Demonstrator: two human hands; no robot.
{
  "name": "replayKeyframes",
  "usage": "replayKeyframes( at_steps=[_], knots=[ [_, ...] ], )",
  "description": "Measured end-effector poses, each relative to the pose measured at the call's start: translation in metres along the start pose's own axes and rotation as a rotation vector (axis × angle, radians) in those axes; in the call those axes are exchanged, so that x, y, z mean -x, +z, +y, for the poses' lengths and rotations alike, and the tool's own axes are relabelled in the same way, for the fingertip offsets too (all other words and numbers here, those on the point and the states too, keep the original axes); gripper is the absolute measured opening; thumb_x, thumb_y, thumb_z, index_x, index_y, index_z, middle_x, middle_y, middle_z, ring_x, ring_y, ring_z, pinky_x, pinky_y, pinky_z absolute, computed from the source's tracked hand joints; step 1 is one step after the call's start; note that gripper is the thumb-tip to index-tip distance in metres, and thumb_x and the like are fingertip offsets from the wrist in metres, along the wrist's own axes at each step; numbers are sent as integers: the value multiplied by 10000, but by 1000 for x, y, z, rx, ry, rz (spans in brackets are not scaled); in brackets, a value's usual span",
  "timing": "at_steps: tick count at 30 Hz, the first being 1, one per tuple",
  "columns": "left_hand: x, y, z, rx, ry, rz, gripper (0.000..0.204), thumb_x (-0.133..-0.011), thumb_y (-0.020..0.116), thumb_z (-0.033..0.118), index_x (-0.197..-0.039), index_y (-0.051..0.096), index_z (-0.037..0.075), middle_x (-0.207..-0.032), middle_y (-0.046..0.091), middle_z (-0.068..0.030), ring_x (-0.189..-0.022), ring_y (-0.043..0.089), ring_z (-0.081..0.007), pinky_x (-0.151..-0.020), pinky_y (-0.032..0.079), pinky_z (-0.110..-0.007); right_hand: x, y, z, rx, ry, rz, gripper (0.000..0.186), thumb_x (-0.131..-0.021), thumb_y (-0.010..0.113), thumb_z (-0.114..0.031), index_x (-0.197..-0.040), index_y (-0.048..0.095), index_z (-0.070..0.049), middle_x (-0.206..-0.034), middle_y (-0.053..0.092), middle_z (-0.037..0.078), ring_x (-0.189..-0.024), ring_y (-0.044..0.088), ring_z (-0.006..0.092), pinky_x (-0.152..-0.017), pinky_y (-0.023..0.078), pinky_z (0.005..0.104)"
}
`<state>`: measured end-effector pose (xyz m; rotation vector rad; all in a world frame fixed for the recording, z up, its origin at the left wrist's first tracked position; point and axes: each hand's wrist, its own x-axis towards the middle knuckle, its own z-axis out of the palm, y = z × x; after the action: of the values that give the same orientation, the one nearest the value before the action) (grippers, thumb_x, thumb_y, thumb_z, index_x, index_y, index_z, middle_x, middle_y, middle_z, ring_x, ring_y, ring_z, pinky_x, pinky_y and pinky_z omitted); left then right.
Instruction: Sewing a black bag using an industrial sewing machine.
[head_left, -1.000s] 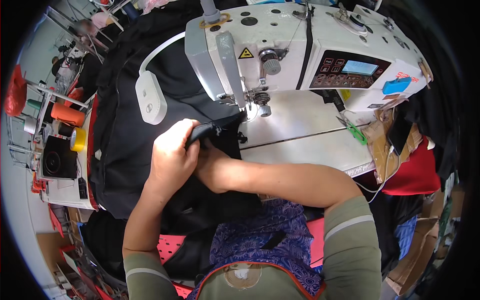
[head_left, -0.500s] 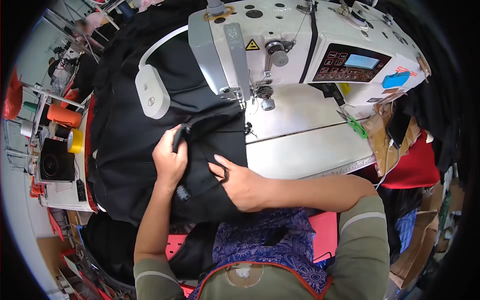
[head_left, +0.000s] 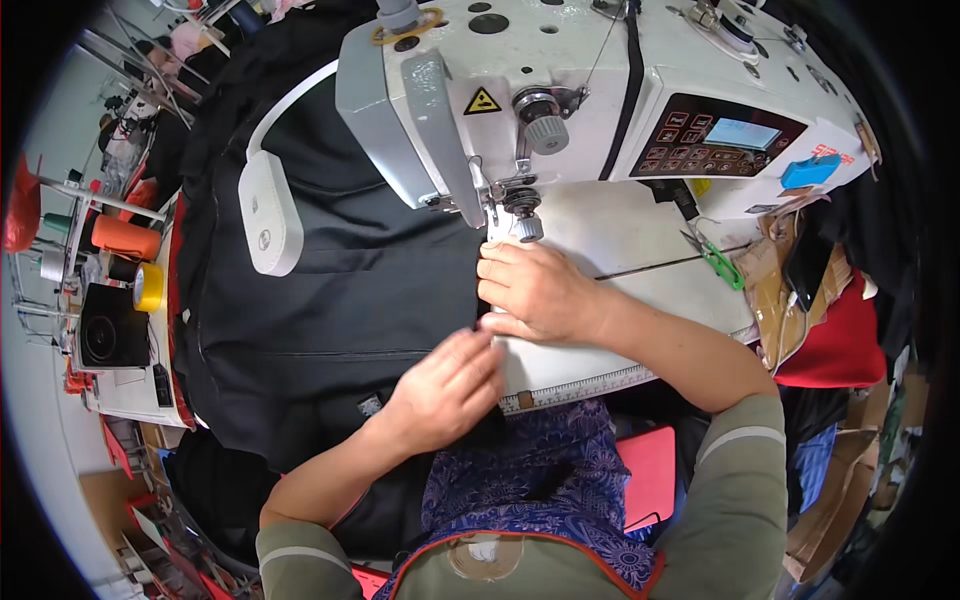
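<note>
A large black fabric piece (head_left: 340, 290) lies spread on the sewing table, left of the needle. My right hand (head_left: 535, 290) rests flat on the fabric's right edge just below the presser foot (head_left: 515, 215) of the white sewing machine (head_left: 600, 90). My left hand (head_left: 450, 385) presses on the same edge nearer my body, fingers bent down onto the cloth. Neither hand lifts the fabric; both hold it against the white table top (head_left: 620, 280).
A white lamp head (head_left: 268, 210) hangs over the fabric at the left. An orange thread cone (head_left: 125, 238), a yellow tape roll (head_left: 148, 286) and a black box sit on a side shelf. Green snips (head_left: 722, 265) lie right of the machine. Red cloth and brown paper pile up at the right.
The bunched fabric has been spread flat and its edge brought under the presser foot. My right hand moved up to the needle; my left hand moved down toward the table's front edge.
</note>
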<state>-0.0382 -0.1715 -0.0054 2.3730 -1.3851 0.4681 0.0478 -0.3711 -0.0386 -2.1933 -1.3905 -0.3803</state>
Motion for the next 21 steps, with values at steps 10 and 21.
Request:
replayKeyframes(
  at_steps=[10,21],
  knots=[
    [-5,-16,-50,-158,-203,86,303,-533,641,-12,-834,623,13,-950,662,-107,-956,641,-302,-859,526,-398,7,-1,-23,-7,-2,18,409,-665,760,-307,-838,641,44,-948,630,168,-999,608,327,-939,501,421],
    [-3,12,-63,16,-256,-15,537,-446,703,77,-982,668,54,-795,553,-76,-669,562,-271,-582,465,-364,13,0,-24,8,-23,6,331,-686,757,-278,-807,639,7,-926,639,161,-991,619,324,-950,498,439]
  ],
)
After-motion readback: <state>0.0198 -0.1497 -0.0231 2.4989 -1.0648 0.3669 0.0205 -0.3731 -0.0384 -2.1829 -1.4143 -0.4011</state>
